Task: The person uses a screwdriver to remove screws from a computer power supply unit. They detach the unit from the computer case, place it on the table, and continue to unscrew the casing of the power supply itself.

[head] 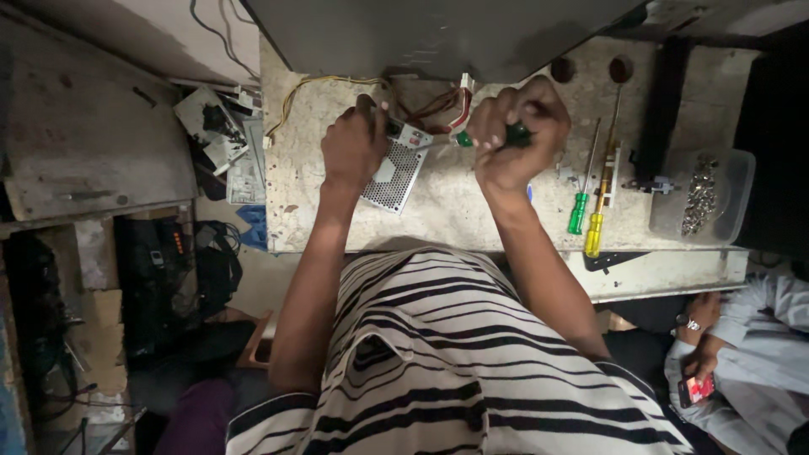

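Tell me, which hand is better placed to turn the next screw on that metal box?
Probably the right hand: it already grips the green-handled screwdriver, tip toward the power supply box. The left hand is busy steadying that box on the workbench.

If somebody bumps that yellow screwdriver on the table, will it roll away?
Probably a little. The yellow screwdriver has a rounded handle and lies loose on the flat table, near its front edge. The green screwdriver beside it might block it. It looks stiff, not floppy.
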A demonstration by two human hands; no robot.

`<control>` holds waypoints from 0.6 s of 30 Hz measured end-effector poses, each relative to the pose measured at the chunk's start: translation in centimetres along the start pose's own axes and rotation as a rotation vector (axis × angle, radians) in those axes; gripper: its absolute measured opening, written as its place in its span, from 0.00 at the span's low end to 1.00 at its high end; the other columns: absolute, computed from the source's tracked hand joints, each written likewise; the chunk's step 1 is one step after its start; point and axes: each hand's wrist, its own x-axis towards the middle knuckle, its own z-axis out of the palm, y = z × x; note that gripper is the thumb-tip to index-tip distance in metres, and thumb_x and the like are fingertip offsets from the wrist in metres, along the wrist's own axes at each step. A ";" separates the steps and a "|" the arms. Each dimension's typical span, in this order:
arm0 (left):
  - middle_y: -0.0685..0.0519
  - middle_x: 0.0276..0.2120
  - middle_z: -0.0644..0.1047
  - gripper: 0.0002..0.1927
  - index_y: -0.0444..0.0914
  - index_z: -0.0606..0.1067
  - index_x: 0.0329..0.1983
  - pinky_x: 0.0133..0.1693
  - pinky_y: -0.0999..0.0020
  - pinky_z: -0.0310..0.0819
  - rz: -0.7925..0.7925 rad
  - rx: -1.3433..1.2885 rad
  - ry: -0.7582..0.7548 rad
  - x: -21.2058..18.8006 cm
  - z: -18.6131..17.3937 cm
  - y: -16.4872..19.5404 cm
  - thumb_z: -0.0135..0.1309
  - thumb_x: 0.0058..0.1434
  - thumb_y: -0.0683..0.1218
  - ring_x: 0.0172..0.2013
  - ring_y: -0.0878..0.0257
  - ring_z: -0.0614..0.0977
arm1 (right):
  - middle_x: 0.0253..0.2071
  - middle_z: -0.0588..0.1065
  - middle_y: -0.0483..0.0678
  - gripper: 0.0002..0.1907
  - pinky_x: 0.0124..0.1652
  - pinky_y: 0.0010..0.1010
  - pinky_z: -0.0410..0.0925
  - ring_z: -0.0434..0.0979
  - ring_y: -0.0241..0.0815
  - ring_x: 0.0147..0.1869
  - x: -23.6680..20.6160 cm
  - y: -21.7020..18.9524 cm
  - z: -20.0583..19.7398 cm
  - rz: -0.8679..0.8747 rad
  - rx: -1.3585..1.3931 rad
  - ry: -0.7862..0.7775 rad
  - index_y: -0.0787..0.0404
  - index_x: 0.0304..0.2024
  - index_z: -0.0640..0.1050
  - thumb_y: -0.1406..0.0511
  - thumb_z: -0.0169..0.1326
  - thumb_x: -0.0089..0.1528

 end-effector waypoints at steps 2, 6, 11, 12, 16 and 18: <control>0.37 0.35 0.81 0.17 0.37 0.71 0.45 0.36 0.38 0.76 0.002 -0.003 0.001 -0.1 0.1 0.1 0.43 0.73 0.56 0.35 0.33 0.82 | 0.19 0.58 0.48 0.07 0.17 0.31 0.52 0.51 0.36 0.15 0.2 0.5 0.1 -0.039 -0.009 -0.065 0.63 0.29 0.61 0.68 0.38 0.63; 0.37 0.36 0.81 0.18 0.38 0.72 0.46 0.36 0.38 0.75 0.011 -0.011 0.005 -0.2 0.2 0.2 0.43 0.73 0.56 0.35 0.33 0.82 | 0.17 0.58 0.48 0.08 0.16 0.31 0.53 0.51 0.36 0.16 0.4 1.7 0.3 -0.109 -0.033 -0.140 0.64 0.29 0.61 0.68 0.38 0.63; 0.37 0.36 0.81 0.18 0.38 0.72 0.46 0.38 0.38 0.75 -0.002 -0.019 -0.021 -0.4 0.0 0.5 0.43 0.72 0.56 0.36 0.32 0.82 | 0.18 0.58 0.48 0.07 0.19 0.31 0.52 0.52 0.38 0.19 0.3 1.9 0.2 -0.069 0.003 -0.170 0.64 0.30 0.61 0.68 0.38 0.63; 0.37 0.36 0.81 0.18 0.37 0.72 0.46 0.38 0.38 0.75 -0.005 -0.024 -0.023 -0.4 -0.1 0.6 0.43 0.72 0.56 0.37 0.33 0.82 | 0.18 0.59 0.49 0.07 0.19 0.31 0.52 0.52 0.37 0.19 0.3 1.9 0.1 -0.067 -0.003 -0.175 0.64 0.30 0.61 0.68 0.38 0.63; 0.37 0.36 0.81 0.19 0.37 0.72 0.45 0.38 0.39 0.75 -0.015 -0.033 -0.030 -0.5 -0.2 0.9 0.42 0.73 0.57 0.37 0.33 0.82 | 0.18 0.58 0.47 0.07 0.18 0.30 0.53 0.52 0.35 0.18 0.4 1.9 0.0 -0.105 -0.056 -0.204 0.63 0.29 0.61 0.69 0.38 0.63; 0.37 0.36 0.81 0.19 0.37 0.72 0.45 0.37 0.39 0.75 -0.011 -0.035 -0.028 -0.6 -0.2 1.0 0.42 0.73 0.57 0.36 0.33 0.82 | 0.19 0.58 0.47 0.06 0.18 0.29 0.53 0.52 0.35 0.18 0.3 1.9 -0.1 -0.073 -0.092 -0.215 0.63 0.29 0.61 0.69 0.37 0.63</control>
